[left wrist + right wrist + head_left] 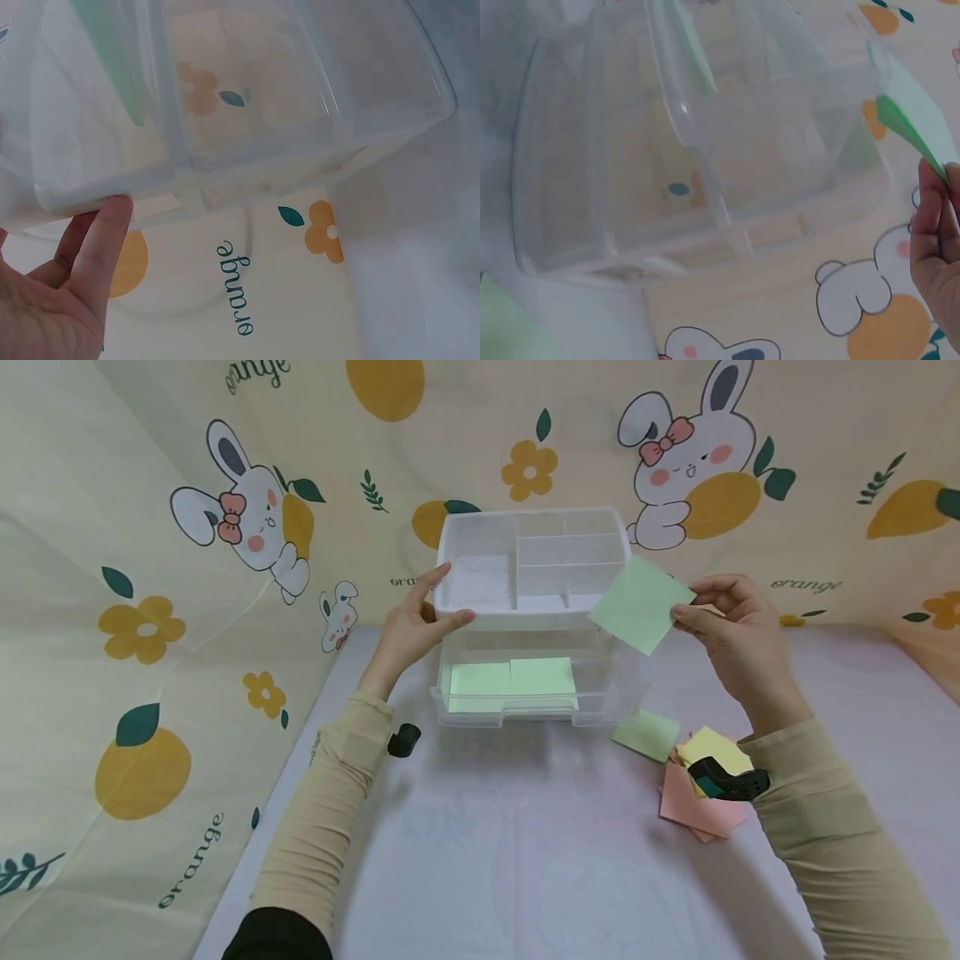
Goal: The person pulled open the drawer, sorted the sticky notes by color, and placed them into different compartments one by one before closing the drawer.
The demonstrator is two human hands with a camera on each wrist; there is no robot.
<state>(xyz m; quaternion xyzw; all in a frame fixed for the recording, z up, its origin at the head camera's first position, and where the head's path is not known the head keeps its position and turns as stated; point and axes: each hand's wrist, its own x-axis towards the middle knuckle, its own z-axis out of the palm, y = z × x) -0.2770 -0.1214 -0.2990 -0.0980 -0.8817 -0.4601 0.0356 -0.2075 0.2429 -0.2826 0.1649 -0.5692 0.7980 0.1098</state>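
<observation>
A clear plastic storage box [538, 642] stands on the table, with a white divided tray [480, 583] at its top. My left hand [415, 627] holds the tray's left corner, thumb along the front rim and index finger up the side. In the left wrist view, that hand's fingers [103, 244] touch the translucent edge. Between thumb and fingers of my right hand [738, 639] is a green sticky note pad [643, 604], pinched at one corner and held by the tray's right side. Green sticky notes [480, 687] lie side by side in the lower compartment.
Right of the box, another green pad [647, 735] lies on the table [510, 852]. Beside it are a yellow pad [716, 747] and a pile of pink pads [693, 802], partly behind the right wrist's black device [731, 779]. A printed rabbit-and-orange cloth [465, 435] hangs behind.
</observation>
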